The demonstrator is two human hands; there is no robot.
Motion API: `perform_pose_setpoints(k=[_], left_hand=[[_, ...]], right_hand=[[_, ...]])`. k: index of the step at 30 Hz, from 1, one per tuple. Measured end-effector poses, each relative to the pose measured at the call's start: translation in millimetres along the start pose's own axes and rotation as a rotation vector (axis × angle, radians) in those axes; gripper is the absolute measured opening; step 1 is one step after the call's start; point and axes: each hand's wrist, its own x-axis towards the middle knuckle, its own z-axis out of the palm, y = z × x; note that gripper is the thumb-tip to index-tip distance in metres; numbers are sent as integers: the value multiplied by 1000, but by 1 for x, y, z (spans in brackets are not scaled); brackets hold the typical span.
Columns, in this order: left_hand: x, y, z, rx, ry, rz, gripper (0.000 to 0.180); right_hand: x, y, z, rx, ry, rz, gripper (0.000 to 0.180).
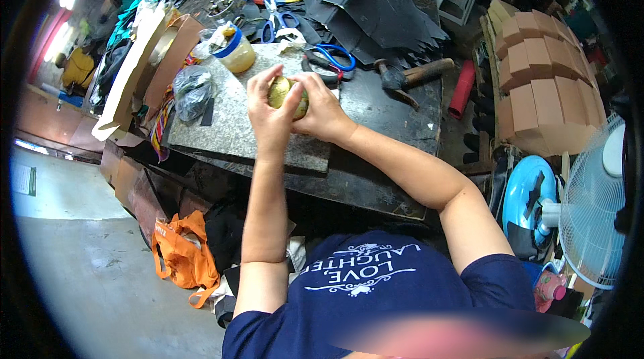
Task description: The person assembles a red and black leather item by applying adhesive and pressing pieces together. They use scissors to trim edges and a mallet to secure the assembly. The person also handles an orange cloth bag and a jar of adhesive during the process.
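Both hands, left hand (268, 114) and right hand (320, 112), curl their fingers around a small round yellowish lump (280, 92) above the grey stone slab (231, 117); a loosened grip could drop it; it might roll toward the blue-handled scissors (332, 58).

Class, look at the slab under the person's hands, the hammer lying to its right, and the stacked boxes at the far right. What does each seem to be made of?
Slab: probably granite or similar stone, speckled grey with a smooth, matt face.
Hammer: handle looks like brown wood; the dark, dull head is likely metal.
Stacked boxes: plain brown cardboard, matt, with folded flaps showing.
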Motion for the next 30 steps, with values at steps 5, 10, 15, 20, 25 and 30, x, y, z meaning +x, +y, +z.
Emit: perform_pose_setpoints(k=[5,10,15,20,25,30], left_hand=[[4,4,-42,-73,-428,51,60],[-3,6,-28,236,-167,154,56],[3,-10,-4,445,105,289,49],[-6,-25,-8,-237,-61,90,58],[-8,-27,-12,-182,-74,147,58],[-9,-25,-9,102,-7,297,56]], right_hand=[[1,0,-4,-70,-152,-79,92],[-3,-3,2,-132,-58,-92,86],[-7,-2,7,-133,22,-98,80],[-2,2,2,-69,-33,-148,92],[1,7,-4,8,-133,-143,92],[-4,8,3,-19,-38,-167,83]])
